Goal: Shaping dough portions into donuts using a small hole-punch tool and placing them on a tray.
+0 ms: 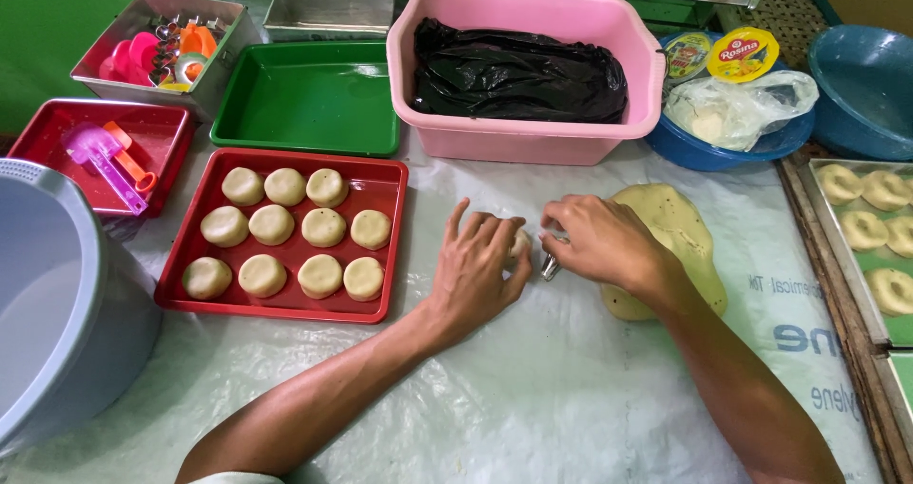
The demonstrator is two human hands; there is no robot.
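Observation:
My left hand (480,261) rests on the plastic-covered table, fingers curled over a small round piece of pale dough (519,244). Close to its right, my right hand (601,242) pinches a small shiny metal tool (551,267) beside that piece. Behind my right wrist lies a large flattened slab of pale dough (677,225). A red tray (380,185) to the left holds several round dough pieces (323,227) in rows.
At the back stand a pink tub (533,137) with a black bag, a green tray (309,94), a metal tin of cutters (171,42) and blue bowls (861,80). A grey basin (57,294) is at left. A metal tray of ring-shaped dough (880,246) sits at right.

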